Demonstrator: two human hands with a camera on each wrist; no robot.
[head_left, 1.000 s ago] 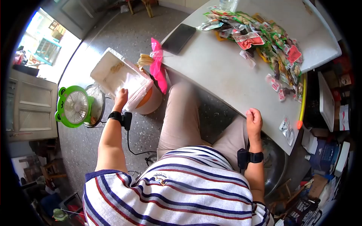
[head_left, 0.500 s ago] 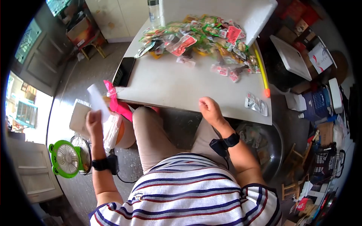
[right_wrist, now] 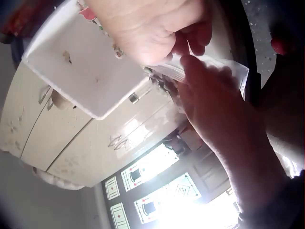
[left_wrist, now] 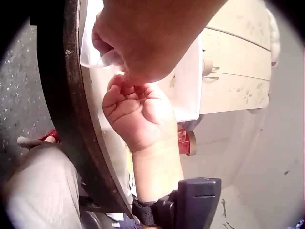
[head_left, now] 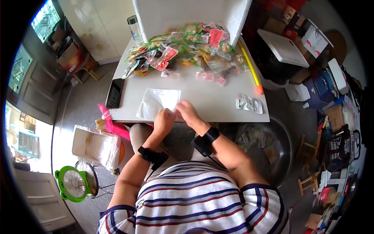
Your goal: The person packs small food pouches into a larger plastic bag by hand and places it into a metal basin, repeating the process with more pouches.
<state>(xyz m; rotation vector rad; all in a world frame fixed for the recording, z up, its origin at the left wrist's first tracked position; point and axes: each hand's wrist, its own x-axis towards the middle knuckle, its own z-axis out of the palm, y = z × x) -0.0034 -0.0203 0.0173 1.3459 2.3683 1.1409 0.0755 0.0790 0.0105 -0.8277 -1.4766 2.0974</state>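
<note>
A clear plastic bag [head_left: 157, 102] lies flat over the near edge of the white table, its closest corner between both hands. My left hand [head_left: 164, 120] grips the bag's near edge with curled fingers. Beside it my right hand [head_left: 189, 113] pinches the same edge, fingertips close to the left thumb. In the right wrist view the bag's film [right_wrist: 171, 71] stretches between the right fingers and the left hand [right_wrist: 214, 95]. The left wrist view shows the right palm [left_wrist: 138, 114] turned up, fingers curled, their tips partly hidden behind the left hand.
Vacuum-packed snack packets [head_left: 194, 43] are heaped at the back before a white foam box [head_left: 183, 13]. A phone [head_left: 115, 93] lies left, a silver packet [head_left: 248, 103] and yellow stick [head_left: 251, 68] right. A foam box with plastic bags [head_left: 95, 146] and green fan [head_left: 73, 184] stand left.
My left hand has lifted the plastic bag from the box of bags at the left and carried it to the table. My right hand has moved left to meet it. The head view has turned.
</note>
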